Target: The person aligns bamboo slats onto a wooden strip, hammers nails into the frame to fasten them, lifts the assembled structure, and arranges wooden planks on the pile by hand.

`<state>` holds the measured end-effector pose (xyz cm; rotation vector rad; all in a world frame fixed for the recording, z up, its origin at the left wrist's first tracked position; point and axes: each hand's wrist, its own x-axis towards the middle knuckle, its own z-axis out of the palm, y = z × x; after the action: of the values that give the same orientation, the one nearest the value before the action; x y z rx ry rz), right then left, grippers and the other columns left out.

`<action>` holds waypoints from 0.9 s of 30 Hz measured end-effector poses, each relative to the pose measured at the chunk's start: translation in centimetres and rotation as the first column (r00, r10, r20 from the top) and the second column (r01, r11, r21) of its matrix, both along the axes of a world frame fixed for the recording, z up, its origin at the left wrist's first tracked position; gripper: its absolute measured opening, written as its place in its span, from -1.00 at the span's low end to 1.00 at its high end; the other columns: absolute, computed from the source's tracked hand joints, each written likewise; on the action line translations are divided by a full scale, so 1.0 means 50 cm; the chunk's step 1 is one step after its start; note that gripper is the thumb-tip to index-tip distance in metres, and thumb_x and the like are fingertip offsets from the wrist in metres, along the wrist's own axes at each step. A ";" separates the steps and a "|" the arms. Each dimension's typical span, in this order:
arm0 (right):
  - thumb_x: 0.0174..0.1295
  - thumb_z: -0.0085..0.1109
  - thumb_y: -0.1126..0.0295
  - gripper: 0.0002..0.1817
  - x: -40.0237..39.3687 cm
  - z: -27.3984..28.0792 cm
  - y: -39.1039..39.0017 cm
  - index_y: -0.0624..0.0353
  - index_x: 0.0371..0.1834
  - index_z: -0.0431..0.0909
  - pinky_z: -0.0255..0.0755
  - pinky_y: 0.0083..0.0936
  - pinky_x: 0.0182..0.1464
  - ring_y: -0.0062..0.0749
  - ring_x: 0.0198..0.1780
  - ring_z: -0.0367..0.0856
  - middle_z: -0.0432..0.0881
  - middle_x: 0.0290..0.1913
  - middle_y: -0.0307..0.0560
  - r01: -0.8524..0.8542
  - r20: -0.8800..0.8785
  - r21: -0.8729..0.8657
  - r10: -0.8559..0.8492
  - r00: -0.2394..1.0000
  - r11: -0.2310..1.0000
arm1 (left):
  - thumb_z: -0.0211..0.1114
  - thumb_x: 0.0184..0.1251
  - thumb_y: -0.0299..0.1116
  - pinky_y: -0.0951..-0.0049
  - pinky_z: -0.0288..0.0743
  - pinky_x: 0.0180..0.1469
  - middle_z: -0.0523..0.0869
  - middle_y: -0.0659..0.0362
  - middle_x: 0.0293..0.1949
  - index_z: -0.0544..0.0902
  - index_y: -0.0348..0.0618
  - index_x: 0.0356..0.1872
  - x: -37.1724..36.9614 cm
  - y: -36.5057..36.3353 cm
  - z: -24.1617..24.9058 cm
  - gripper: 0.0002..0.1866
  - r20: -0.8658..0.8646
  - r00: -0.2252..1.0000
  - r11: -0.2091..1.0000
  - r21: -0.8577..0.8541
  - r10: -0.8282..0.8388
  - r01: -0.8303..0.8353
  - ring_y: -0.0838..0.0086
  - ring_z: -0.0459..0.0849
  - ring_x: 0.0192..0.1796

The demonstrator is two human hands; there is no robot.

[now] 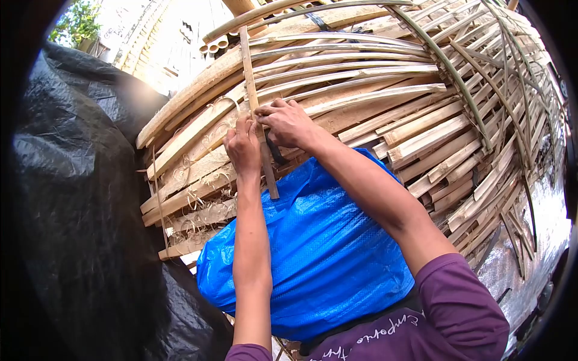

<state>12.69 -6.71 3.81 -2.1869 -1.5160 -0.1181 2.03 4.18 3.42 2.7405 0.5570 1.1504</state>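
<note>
Wooden strip (247, 60) lies across slats (385, 94), lower end over blue sheet (325, 240). Right hand (288, 123) pinches strip; left hand (243, 147) has fingers curled beside it, grip unclear. Step, we judge: working strip; next move needs steady hold.

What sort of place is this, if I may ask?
Probably a makeshift bamboo or wood workshop, judging by the piled strips, curled shavings and black tarp.
</note>
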 end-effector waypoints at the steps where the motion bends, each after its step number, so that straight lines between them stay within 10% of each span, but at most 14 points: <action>1: -0.04 0.23 0.36 -0.53 0.000 0.000 -0.001 -0.05 0.05 0.66 0.38 -0.23 0.19 -0.24 0.19 0.45 0.49 0.28 -0.38 -0.004 -0.005 0.006 0.004 1.000 1.000 | 0.34 0.28 -0.35 0.15 0.47 -0.12 0.77 0.03 -0.30 0.58 -0.09 -0.10 0.001 0.008 -0.009 -0.79 0.053 0.998 0.999 -0.013 -0.031 0.031 0.13 0.69 -0.18; 19: -0.02 0.27 0.36 -0.60 0.010 -0.008 -0.004 -0.13 -0.03 0.71 0.38 -0.20 0.22 -0.27 0.21 0.46 0.52 0.28 -0.45 -0.011 -0.046 0.021 0.012 0.999 1.000 | 0.39 0.22 -0.41 0.26 0.46 -0.25 0.74 0.08 -0.45 0.73 -0.13 -0.28 -0.004 0.016 -0.040 -0.92 0.160 0.982 0.992 -0.051 -0.104 0.114 0.26 0.61 -0.39; 27: -0.11 0.28 0.42 -0.11 0.015 0.008 -0.005 -0.31 0.44 0.28 0.44 -0.19 0.16 -0.08 0.15 0.50 0.63 0.16 -0.18 -0.018 -0.178 0.022 0.022 0.984 1.000 | 0.39 0.26 -0.28 0.27 0.50 -0.19 0.76 0.07 -0.40 0.73 -0.17 -0.27 0.008 -0.005 -0.057 -0.83 0.293 0.956 0.969 -0.226 -0.027 0.097 0.20 0.69 -0.30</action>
<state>13.42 -6.98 4.21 -2.1044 -1.4299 0.0664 2.44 3.95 0.56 2.3185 0.5264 1.3390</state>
